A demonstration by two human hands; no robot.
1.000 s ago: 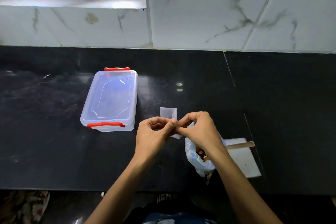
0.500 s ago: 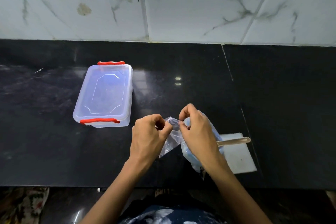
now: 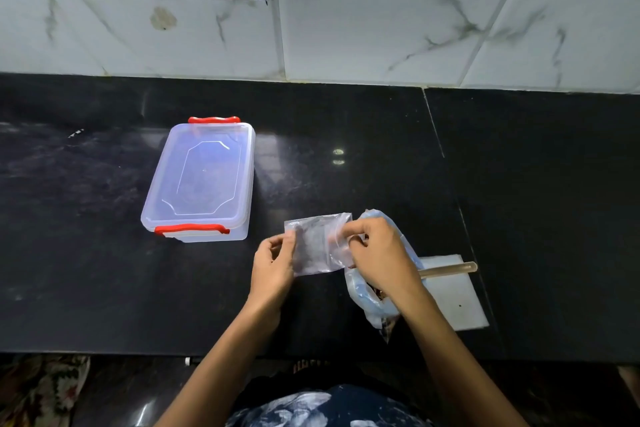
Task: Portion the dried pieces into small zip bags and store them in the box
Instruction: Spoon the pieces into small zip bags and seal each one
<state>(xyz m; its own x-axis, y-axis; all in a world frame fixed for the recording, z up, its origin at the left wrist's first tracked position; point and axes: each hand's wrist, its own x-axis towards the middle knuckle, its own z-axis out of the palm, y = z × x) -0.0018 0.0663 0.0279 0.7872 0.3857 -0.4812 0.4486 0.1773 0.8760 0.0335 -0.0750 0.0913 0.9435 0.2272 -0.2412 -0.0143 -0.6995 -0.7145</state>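
Small zip bag (image 3: 317, 244) held flat at centre frame, just above the worktop (image 3: 346, 135), apparently empty. Left hand (image 3: 273, 267) pinching its left edge, fingers (image 3: 282, 246) curled on the plastic; right hand (image 3: 379, 253) pinching the right edge, fingers narrow on the film.

Step in hand, by the look of it: opening the bag's mouth before filling. To do it well: find the zip strip first, which cannot be made out here, then rub the two layers apart between thumb and finger instead of tugging the whole bag. Keep one side pinned while the other peels away. Thin film likely to cling and crumple, so gentle, even pulls. Once open, hold the mouth wide near the supply.

Larger plastic bag (image 3: 375, 302) lying under the right wrist, at centre right, with dark dried pieces (image 3: 380, 294) just visible inside. Wooden stick (image 3: 450, 269) poking out towards the right, resting over a white board (image 3: 460, 302).

Clear box (image 3: 199, 180) with red clips at centre left, well apart from the hands, lid on; nothing seen inside. No portion stored yet, judging by that.
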